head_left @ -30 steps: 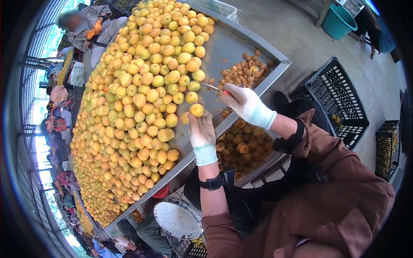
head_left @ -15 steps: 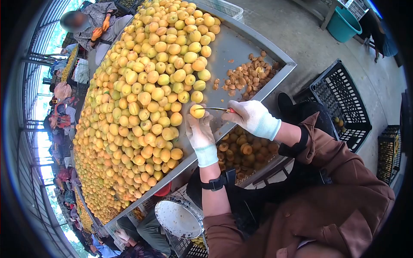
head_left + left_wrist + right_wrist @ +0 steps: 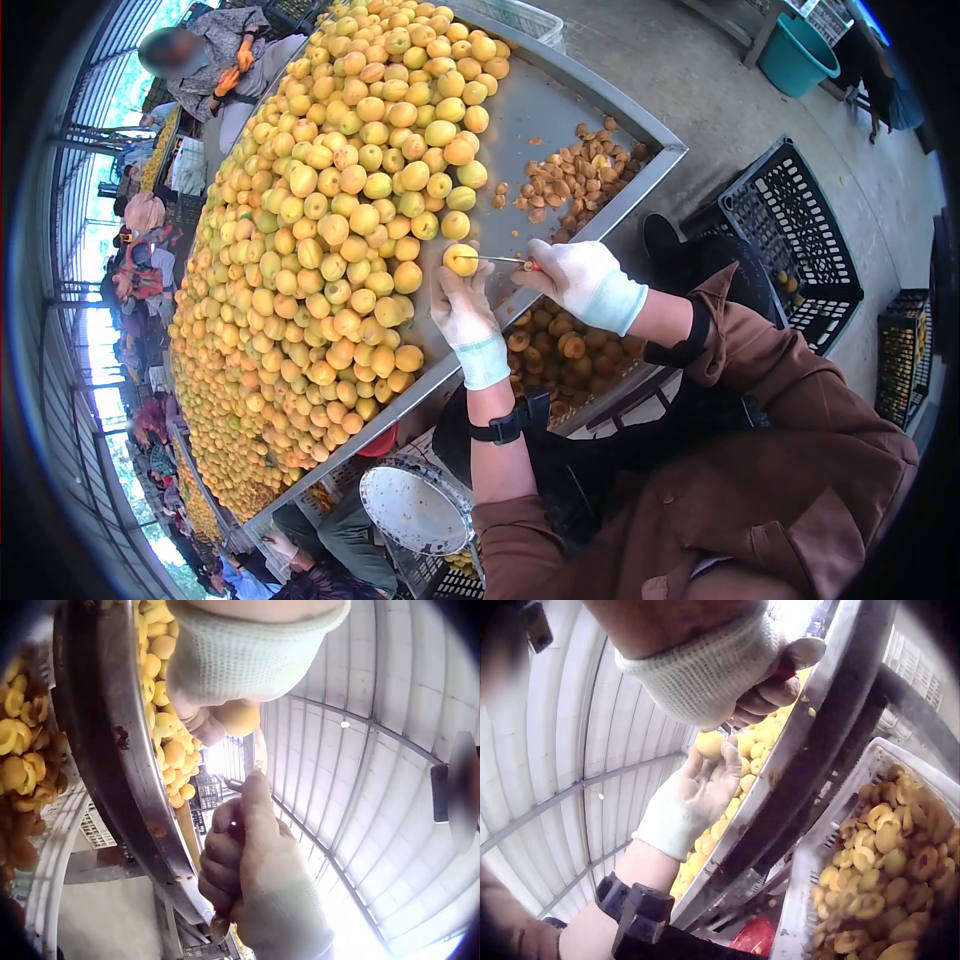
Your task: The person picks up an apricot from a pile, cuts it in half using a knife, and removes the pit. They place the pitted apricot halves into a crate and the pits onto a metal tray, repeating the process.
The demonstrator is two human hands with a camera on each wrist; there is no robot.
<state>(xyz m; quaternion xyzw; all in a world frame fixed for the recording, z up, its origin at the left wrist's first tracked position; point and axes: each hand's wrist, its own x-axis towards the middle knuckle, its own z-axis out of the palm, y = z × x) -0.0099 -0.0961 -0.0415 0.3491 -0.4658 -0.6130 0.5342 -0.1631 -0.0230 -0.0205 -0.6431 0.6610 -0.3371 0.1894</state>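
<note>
In the head view my gloved left hand [image 3: 468,312] holds up a yellow apricot [image 3: 461,259] in its fingertips, beside the big apricot pile [image 3: 340,230]. My gloved right hand [image 3: 582,278] grips a red-handled tool [image 3: 502,260] with a thin metal shaft, whose tip meets the apricot's side. In the right wrist view a rounded metal end [image 3: 807,654] sticks out behind the red handle. The left wrist view shows the held apricot [image 3: 238,718] partly covered by the left hand, with the right fist [image 3: 255,847] facing it.
Apricot pits [image 3: 580,175] lie in the corner of the metal table [image 3: 525,110]. Below its raised edge, a white crate [image 3: 799,907] holds halved apricots [image 3: 885,847]. Black crates [image 3: 785,240] stand on the floor at right, and a white bucket [image 3: 415,508] near my left arm. Other people sit around the table.
The tool's tip has moved from over the pile's edge to the apricot in my left hand. My right hand has come closer to the left, which keeps holding the apricot.
</note>
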